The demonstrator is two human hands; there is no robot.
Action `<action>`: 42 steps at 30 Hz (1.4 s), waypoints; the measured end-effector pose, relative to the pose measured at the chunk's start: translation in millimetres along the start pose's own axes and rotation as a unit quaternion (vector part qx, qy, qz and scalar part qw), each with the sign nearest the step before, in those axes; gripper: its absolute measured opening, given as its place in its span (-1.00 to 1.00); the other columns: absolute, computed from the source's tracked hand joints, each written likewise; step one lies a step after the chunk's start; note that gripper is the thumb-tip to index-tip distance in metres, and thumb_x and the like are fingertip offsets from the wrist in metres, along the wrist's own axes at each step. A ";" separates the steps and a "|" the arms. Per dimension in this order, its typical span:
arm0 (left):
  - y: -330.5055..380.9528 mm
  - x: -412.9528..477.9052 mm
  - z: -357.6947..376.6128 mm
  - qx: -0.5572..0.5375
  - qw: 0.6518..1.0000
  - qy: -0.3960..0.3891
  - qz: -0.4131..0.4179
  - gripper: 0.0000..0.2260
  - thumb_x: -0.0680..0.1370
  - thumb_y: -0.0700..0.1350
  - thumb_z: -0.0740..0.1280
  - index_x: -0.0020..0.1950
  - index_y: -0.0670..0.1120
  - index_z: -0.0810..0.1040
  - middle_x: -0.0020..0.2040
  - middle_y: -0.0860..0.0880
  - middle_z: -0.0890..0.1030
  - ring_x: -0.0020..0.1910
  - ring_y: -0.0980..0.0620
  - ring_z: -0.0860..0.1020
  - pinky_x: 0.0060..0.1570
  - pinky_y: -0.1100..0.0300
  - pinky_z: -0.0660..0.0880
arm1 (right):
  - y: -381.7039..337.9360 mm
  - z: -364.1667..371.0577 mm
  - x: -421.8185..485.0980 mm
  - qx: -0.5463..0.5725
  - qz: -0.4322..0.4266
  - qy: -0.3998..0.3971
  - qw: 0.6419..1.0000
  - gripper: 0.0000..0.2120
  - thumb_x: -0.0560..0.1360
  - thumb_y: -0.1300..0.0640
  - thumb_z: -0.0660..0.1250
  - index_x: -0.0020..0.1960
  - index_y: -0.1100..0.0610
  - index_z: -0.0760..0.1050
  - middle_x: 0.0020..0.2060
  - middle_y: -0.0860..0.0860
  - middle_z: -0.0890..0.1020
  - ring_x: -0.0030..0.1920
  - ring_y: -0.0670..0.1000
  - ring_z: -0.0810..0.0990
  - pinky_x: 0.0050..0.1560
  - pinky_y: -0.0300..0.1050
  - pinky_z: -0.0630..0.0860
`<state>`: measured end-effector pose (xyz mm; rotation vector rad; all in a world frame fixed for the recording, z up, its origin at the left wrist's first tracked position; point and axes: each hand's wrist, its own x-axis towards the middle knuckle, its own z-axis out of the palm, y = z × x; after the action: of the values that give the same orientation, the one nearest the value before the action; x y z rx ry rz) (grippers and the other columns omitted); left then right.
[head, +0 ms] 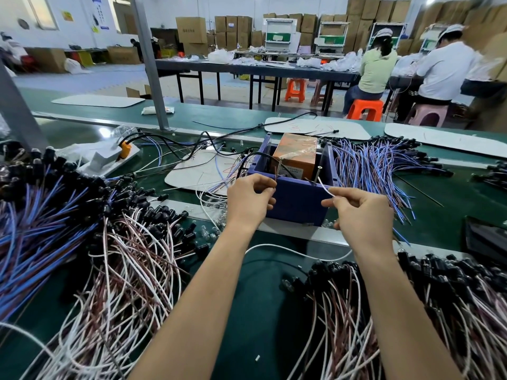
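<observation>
Your left hand, at nine o'clock of the purple-blue plastic bin, pinches a thin red-brown insulated wire; at three o'clock your right hand pinches a thin white insulated wire rising to the bin's rim

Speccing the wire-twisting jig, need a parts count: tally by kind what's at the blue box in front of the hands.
Blue plastic box: 1
Orange cardboard carton inside it: 1
Upright metal screws at its near rim: 2
Pinched wires: 2, the white wire in the right hand, the reddish-brown wire in the left hand
Total: 6
</observation>
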<state>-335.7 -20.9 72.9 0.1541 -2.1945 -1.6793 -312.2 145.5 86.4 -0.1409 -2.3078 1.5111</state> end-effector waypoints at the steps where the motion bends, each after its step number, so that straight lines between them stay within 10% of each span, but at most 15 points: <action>1: 0.0 0.0 0.0 0.000 1.000 0.000 0.000 -0.83 0.53 -0.35 0.32 -0.15 -0.11 0.60 -0.27 0.00 0.60 -0.42 0.11 0.57 -0.41 0.36 0.52 | -0.3 -0.3 -0.2 -0.007 0.001 0.002 1.000 -0.77 0.51 0.28 0.26 -0.03 0.06 0.67 -0.39 -0.24 0.63 -0.47 0.02 0.54 -0.22 -0.05 0.59; 8: -0.4 0.3 0.0 0.000 1.000 -0.002 0.001 -0.83 0.53 -0.35 0.32 -0.15 -0.11 0.59 -0.28 0.00 0.60 -0.42 0.11 0.56 -0.40 0.36 0.52 | -4.9 -2.4 -2.3 -0.011 0.025 0.011 1.000 -0.75 0.47 0.25 0.25 -0.21 -0.03 0.63 -0.43 -0.22 0.64 -0.35 -0.01 0.58 0.04 0.16 0.58; 42: -2.2 1.4 -0.8 0.000 1.000 -0.005 -0.005 -0.79 0.53 -0.35 0.32 -0.17 -0.07 0.59 -0.26 -0.03 0.63 -0.40 0.09 0.58 -0.36 0.31 0.54 | 1.6 -0.3 1.4 -0.016 -0.002 -0.001 1.000 -0.76 0.51 0.26 0.26 -0.06 0.03 0.66 -0.33 -0.15 0.68 -0.46 0.02 0.54 -0.18 -0.03 0.60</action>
<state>-337.0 -22.7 71.3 0.1578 -2.2032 -1.6898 -313.5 146.9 85.4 -0.1424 -2.3334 1.4737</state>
